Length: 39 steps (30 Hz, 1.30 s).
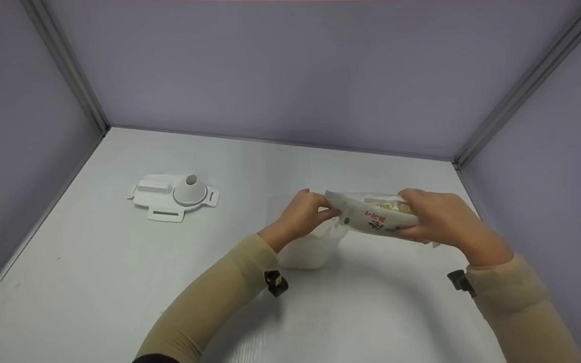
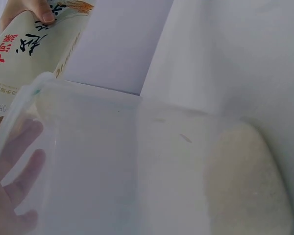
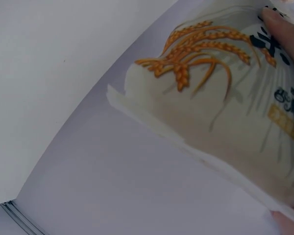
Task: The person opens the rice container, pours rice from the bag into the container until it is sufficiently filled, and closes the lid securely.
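A pale rice bag (image 1: 366,216), printed with dark and red characters and golden grain ears, lies nearly sideways in the air. My right hand (image 1: 439,217) grips its right-hand end. The bag's left end is over a translucent plastic container (image 1: 300,254) standing on the table. My left hand (image 1: 303,214) pinches that left end near the container's rim, thumb below. Through the container wall in the left wrist view, several left fingers (image 2: 24,171) show loosely bent. A cream-white mass (image 2: 250,181), probably rice, is at the container's bottom. The bag's mouth is hidden.
A white lid-like piece (image 1: 162,196) with a round cone-shaped spout and slotted side tabs lies on the table at the left. Light panels (image 1: 280,75) with grey metal corner posts enclose the white table (image 1: 94,272) at the back and both sides.
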Available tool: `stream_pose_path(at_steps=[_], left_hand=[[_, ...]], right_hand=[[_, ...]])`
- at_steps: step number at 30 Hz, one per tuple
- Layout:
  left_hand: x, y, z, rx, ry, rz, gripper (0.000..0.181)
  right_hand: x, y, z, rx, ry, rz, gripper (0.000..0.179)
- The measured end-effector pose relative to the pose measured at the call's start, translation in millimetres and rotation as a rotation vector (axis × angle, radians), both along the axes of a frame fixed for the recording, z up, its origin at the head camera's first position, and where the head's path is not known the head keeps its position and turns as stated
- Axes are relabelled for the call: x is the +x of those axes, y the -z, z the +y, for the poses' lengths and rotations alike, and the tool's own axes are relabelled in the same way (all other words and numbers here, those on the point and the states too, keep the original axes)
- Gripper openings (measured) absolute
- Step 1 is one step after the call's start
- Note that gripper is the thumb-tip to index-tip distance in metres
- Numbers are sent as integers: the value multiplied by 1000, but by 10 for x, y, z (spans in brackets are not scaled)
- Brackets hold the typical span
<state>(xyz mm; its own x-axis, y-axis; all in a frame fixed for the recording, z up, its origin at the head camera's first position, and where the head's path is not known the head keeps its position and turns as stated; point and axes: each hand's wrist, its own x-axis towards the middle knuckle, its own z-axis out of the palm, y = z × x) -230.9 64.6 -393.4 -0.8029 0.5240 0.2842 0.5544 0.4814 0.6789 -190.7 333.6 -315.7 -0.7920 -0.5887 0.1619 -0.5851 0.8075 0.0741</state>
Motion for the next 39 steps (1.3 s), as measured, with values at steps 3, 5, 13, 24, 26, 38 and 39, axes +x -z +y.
stream_pose_path(at_steps=[3,5,13,24,26,38,39], left_hand=[[7,-13,-19,-3,-5,-1,19],[15,-20,-38,-10,-8,7,19],[30,-51,-162,-19,-3,35,20],[47,-52,-298,-29,-7,48,22],[47,-45,-324,-27,-6,48,22],[64,1,-467,-14,-22,8,21],[62,11,-469,-13,-27,8,21]], right_hand=[[7,-16,-23,9,7,-5,52],[11,-22,-42,12,11,-13,52],[1,-30,-137,0,-14,1,55],[-6,-48,-278,25,-32,11,57],[-9,-52,-304,32,-40,23,56],[-56,24,-437,5,-96,43,54],[-62,31,-443,3,-95,40,53]])
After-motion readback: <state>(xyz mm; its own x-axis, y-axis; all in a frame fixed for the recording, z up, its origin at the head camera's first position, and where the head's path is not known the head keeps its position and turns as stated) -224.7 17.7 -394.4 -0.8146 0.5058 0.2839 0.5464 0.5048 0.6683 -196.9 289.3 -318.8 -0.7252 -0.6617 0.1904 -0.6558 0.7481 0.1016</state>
